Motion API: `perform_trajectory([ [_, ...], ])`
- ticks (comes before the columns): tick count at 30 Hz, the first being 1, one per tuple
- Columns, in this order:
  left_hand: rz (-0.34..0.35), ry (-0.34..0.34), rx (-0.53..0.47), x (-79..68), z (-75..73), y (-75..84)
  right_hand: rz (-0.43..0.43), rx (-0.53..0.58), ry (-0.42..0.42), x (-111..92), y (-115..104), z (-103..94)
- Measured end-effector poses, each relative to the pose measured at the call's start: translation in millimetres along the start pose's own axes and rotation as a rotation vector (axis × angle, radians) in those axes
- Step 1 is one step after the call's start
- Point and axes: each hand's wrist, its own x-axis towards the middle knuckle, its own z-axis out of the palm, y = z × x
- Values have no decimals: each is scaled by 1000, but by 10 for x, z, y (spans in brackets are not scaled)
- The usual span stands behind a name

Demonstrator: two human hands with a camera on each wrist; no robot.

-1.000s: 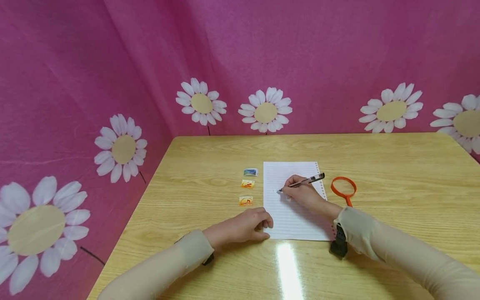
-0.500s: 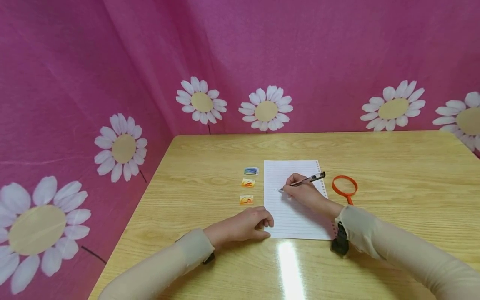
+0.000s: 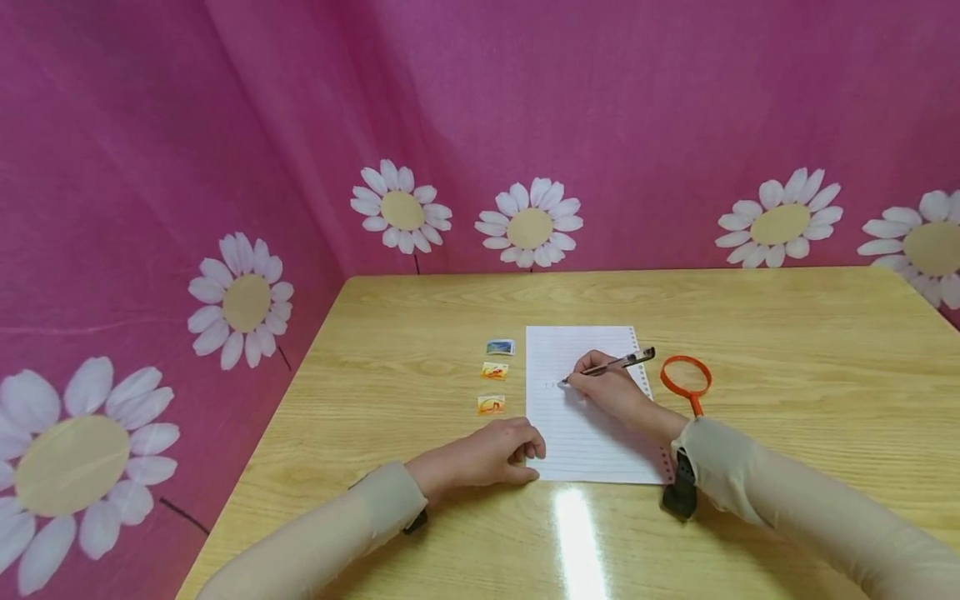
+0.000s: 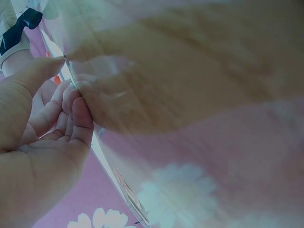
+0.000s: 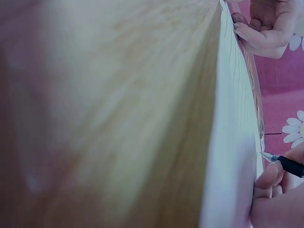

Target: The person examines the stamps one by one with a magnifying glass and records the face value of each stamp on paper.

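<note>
My right hand grips a black pen with its tip down on a lined sheet of paper. A few small marks sit just left of the tip. The right wrist view shows the pen's pale tip meeting the sheet, with thumb and fingers around the dark grip. My left hand rests at the sheet's lower left edge, fingers loosely bent and thumb on the corner. In the left wrist view that hand holds nothing; its fingertips lie at the table surface.
Left of the sheet, three small stamp-like pictures form a column: a blue one and two orange-yellow ones, the middle and the nearest. A red magnifying glass lies right of the sheet on the wooden table. Pink flowered cloth hangs behind.
The pen tip has shifted slightly rightward, and more small marks show on the line behind it. The left hand stays in place at the sheet's edge.
</note>
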Motion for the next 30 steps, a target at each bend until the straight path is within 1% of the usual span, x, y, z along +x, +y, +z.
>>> perform_trajectory([
  [6,-1,-5,4,9,-12,7,-61,-9,-28,11,25,-11],
  [11,-9,-10,-3,6,-9,0,-64,-22,-37,4,26,2],
  [19,-11,-8,-8,13,1,-2,-80,-21,-19,-19,24,12],
  [24,-14,-5,-5,10,9,-3,-89,-45,-15,-18,28,13],
  [30,-13,-4,-4,11,1,7,-100,-74,-31,-17,14,-10],
])
